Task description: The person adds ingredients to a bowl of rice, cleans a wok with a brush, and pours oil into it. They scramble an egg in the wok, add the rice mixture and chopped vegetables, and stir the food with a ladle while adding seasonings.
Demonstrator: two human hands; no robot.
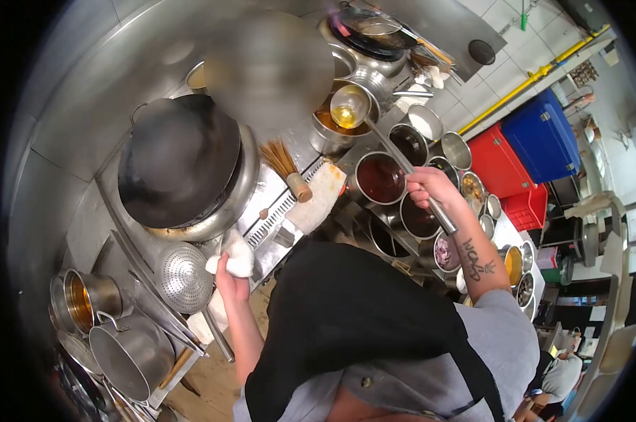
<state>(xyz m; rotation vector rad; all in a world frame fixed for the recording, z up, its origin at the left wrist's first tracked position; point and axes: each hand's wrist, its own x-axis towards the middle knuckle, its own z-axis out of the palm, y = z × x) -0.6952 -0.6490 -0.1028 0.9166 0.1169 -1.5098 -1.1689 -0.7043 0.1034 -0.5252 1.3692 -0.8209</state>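
Both my hands clenched: right hand [430, 188] grasping ladle [389, 145], golden oil inside, over oil pot [325, 141]; left hand [228, 276] gripping white cloth [235, 259].

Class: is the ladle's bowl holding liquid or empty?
Holding liquid. The ladle bowl, held by the right hand above a pot, shows a shiny golden pool inside.
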